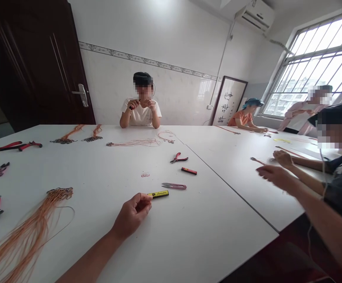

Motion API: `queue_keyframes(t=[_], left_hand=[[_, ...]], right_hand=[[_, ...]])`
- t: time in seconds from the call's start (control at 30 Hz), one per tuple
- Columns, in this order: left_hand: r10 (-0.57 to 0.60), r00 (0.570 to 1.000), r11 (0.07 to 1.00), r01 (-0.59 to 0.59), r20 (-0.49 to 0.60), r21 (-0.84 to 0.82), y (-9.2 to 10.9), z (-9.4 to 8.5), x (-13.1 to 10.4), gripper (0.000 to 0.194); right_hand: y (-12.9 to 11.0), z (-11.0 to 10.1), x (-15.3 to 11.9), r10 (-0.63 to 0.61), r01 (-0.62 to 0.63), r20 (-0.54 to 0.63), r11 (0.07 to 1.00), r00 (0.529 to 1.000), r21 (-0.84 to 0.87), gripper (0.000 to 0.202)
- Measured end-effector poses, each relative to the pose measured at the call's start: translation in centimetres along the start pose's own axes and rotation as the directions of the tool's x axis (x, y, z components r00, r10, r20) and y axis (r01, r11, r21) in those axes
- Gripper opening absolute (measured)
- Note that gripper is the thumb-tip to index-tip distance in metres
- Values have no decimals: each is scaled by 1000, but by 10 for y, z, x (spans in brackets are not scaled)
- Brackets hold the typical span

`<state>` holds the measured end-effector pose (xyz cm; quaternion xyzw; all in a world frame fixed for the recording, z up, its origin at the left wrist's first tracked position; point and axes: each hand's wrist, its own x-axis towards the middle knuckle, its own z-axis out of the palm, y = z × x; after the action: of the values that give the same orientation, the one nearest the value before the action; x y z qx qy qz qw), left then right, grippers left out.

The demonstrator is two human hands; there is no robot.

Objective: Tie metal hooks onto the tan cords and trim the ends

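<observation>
Nearest the camera, the left hand [131, 217], lower centre, curls inward at the near end of a yellow lighter [160, 193]; whether it grasps anything cannot be told. The right hand [277, 179], centre right, bends its fingers, contents indistinct. Outward, thread snips [174, 186] lie beyond the lighter; orange strands [37, 222], lower left, run out of frame. The step appears to be fine fingertip handling, calling for a steady pinch.
</observation>
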<state>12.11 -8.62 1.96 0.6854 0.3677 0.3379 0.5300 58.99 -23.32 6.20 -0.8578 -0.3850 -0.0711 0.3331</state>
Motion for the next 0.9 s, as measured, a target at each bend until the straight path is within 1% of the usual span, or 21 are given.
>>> queue_keyframes(t=[0.03,0.1,0.17,0.2,0.27,0.33,0.4,0.53,0.6,0.67,0.73,0.77,0.8,0.83,0.9], left_hand=[[1,1000,1000,-1,0,9,-1,0,0,22],[5,1000,1000,-5,-2,21,-1,-1,0,20],[7,1000,999,-7,3,33,-1,-1,0,18],[5,1000,999,-5,6,41,-1,-2,0,17],[-2,1000,998,1,9,56,0,-2,0,16],[-6,1000,999,6,4,51,1,-2,1,14],[-6,1000,999,6,1,41,2,-2,2,14],[-29,999,996,27,17,86,0,-3,4,17],[-28,1000,994,27,9,107,-4,-3,5,19],[3,1000,995,-1,-12,103,-9,-1,6,18],[49,998,995,-47,-25,86,-14,0,6,18],[69,997,995,-67,-23,79,-16,1,6,17],[86,996,994,-84,-22,75,-19,1,6,17],[99,995,993,-97,-25,73,-20,1,5,16],[118,992,991,-113,-53,76,-24,1,4,18]], right_hand=[[2,19,6,-5,6,84,1000,996,-13,9],[2,57,18,-14,20,179,999,984,-34,9],[-2,91,31,-8,20,222,998,975,-54,12],[-5,105,38,1,15,234,998,972,-65,13],[-9,125,51,26,-4,246,996,969,-89,14],[-11,136,61,58,-31,244,993,968,-115,16],[-11,139,68,96,-66,230,989,968,-135,18],[-11,132,68,170,-147,155,978,973,-145,20],[-20,127,60,176,-161,114,978,978,-130,21],[-41,126,45,128,-120,93,989,987,-87,24],[-76,131,21,16,-15,115,1000,993,-8,28],[-97,135,4,-61,55,149,997,987,45,29],[-121,140,-15,-148,129,196,986,969,107,29],[-146,144,-37,-249,209,251,962,935,175,27],[-196,151,-84,-433,340,329,890,839,303,22]])
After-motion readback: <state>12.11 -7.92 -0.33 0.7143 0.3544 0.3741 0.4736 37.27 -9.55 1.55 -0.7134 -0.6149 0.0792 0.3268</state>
